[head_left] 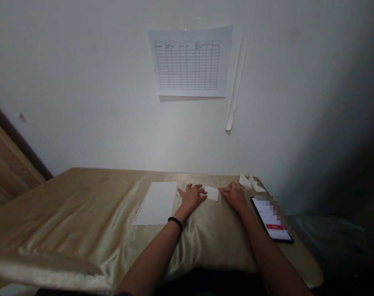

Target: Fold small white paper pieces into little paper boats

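Observation:
A small folded piece of white paper (212, 193) lies on the tan satin cloth (91, 209) that covers the table. My left hand (192, 197) rests palm down just left of it, fingers spread, fingertips touching its left edge. My right hand (234, 194) sits at the paper's right edge, fingers curled with the fingertips pressing on that edge. A black band circles my left wrist.
A white punched sheet (156, 202) lies left of my hands. Two small folded paper shapes (250, 183) sit near the wall at the right. A lit phone (271, 218) lies by my right forearm. A ruled chart (189, 61) hangs on the wall.

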Demonstrator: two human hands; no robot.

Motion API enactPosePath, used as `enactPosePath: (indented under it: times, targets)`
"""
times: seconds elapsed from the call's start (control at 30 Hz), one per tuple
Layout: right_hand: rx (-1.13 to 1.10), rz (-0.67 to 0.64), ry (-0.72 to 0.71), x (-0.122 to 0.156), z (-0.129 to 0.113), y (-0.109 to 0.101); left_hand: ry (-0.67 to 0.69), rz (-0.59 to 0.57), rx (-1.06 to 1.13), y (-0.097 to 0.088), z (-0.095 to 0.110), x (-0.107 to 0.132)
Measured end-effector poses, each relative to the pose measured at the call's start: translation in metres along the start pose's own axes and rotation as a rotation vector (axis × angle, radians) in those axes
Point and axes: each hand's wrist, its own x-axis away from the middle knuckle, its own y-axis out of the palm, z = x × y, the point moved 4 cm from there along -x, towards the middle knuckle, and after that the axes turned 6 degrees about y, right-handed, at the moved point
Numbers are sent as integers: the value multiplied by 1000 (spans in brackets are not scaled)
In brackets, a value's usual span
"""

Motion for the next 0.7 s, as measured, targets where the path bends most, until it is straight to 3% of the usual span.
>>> enactPosePath:
  times: [0.47, 0.7]
  targets:
    - [-126, -40, -36, 8, 2, 0, 7, 46, -4, 2, 0, 1]
    - [-201, -109, -161, 14, -4, -7, 14, 93, 18, -3, 1, 2]
